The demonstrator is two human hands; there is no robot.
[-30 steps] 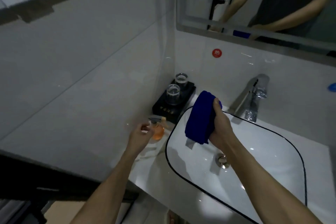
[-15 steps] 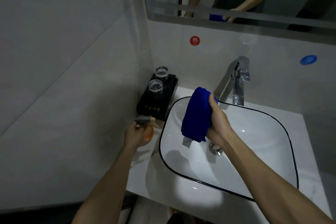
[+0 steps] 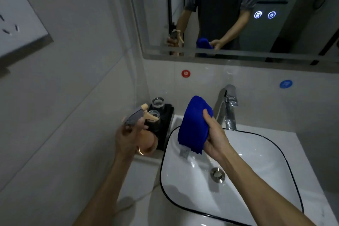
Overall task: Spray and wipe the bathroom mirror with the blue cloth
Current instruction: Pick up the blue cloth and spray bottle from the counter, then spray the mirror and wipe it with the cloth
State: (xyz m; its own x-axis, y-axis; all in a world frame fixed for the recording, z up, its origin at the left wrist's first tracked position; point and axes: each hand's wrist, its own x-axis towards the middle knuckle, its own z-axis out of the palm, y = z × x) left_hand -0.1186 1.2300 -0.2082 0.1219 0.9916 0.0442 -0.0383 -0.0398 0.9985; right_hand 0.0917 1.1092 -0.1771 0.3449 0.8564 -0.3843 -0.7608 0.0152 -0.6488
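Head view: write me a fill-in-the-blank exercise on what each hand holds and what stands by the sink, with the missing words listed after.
1. The left hand grips an orange ____ bottle.
2. The right hand holds a folded cloth of ____ colour above the white sink.
3. Two clear glasses stand on a ____ tray left of the sink.
4. The round sticker on the wall below the mirror, left of the faucet, is ____.

Missing words: spray; blue; black; red

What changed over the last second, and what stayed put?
The left hand closed around the spray bottle and lifted it off the counter, nozzle toward the mirror. The right hand kept gripping the blue cloth over the sink.
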